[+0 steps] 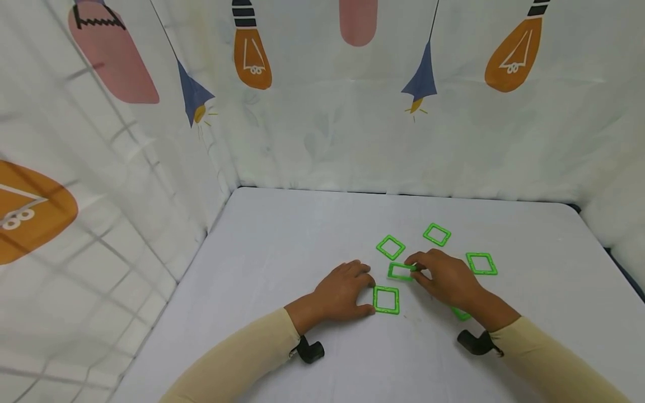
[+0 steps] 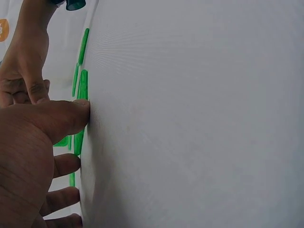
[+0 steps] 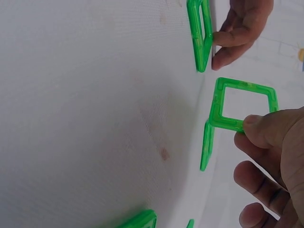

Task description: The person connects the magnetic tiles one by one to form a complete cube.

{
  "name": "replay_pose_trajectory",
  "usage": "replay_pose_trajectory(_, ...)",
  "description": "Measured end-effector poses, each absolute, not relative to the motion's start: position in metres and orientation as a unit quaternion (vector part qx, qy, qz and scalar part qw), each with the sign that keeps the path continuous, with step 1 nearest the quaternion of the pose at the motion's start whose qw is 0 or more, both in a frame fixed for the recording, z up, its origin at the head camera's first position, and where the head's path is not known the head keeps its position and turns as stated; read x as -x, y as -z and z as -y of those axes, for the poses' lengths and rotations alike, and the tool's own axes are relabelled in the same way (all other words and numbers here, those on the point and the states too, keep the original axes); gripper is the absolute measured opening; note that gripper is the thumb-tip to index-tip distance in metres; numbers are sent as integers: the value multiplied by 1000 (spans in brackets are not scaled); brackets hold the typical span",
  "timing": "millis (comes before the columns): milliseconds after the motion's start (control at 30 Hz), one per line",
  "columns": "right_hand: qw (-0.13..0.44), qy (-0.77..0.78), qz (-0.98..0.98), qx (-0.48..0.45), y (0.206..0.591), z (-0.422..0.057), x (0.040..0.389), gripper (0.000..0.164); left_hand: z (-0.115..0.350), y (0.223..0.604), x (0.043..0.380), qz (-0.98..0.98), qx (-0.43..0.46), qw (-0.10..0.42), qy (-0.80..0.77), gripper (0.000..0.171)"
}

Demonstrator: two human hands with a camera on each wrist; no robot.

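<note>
My right hand (image 1: 448,278) pinches a green square frame tile (image 3: 242,84) by one edge between thumb and fingers. The tile is tilted up off the white table. To the left of it, my left hand (image 1: 344,291) rests low on the table. Its thumb and fingertips touch the left side of another green square tile (image 1: 386,287), which lies flat. In the left wrist view, the thumb (image 2: 71,114) covers part of that tile's edge.
Beyond the hands lie more green square tiles, one just behind the held tile (image 1: 391,237), one farther back (image 1: 445,235) and one to the right (image 1: 482,272). Another tile (image 1: 461,314) is partly hidden under the right wrist. Printed fabric walls (image 1: 322,140) border the table.
</note>
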State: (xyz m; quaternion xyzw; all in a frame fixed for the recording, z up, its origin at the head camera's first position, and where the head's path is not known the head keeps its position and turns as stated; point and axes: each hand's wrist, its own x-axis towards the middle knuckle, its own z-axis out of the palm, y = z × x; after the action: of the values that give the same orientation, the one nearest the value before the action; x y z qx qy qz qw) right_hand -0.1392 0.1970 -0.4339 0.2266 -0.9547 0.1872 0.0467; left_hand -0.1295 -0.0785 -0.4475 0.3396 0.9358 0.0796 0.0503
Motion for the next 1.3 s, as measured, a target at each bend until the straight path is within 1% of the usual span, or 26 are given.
replay_pose_trajectory(767,37,-184,951,-247,433,-181,138,29,78,449,128,-937,-338,45,-77,48)
replay_pose_trajectory(1300,36,-178,950,-253,441,-174,140,29,78,448,128,-937,-337,42,-75,49)
